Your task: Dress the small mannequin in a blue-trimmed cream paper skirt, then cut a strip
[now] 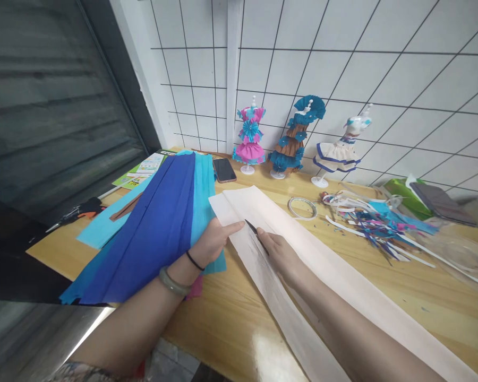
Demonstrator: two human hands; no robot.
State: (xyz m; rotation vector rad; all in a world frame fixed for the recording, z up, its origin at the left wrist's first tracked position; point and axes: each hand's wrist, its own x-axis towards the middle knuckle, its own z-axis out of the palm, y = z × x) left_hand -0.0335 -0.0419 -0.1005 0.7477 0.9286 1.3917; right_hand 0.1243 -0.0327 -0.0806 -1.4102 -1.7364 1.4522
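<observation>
A long strip of white crepe paper (pixel 334 265) lies along the wooden table (pixel 231 313), split lengthwise near its far end. My left hand (pixel 213 241) pinches the left edge of the white strip, thumb on top. My right hand (pixel 279 252) is closed around scissors (pixel 255 233), whose dark blades point along the cut in the paper. Beside my left hand lies a stack of dark blue and turquoise crepe paper (pixel 159 223).
Three small mannequins in paper dresses, pink (pixel 250 139), teal and brown (pixel 297 135) and white (pixel 340 151), stand at the tiled wall. A phone (pixel 224 170), a tape roll (pixel 302 207), paper scraps (pixel 366 220), a green sheet (pixel 406 196) and a glue gun (pixel 82 209) lie around.
</observation>
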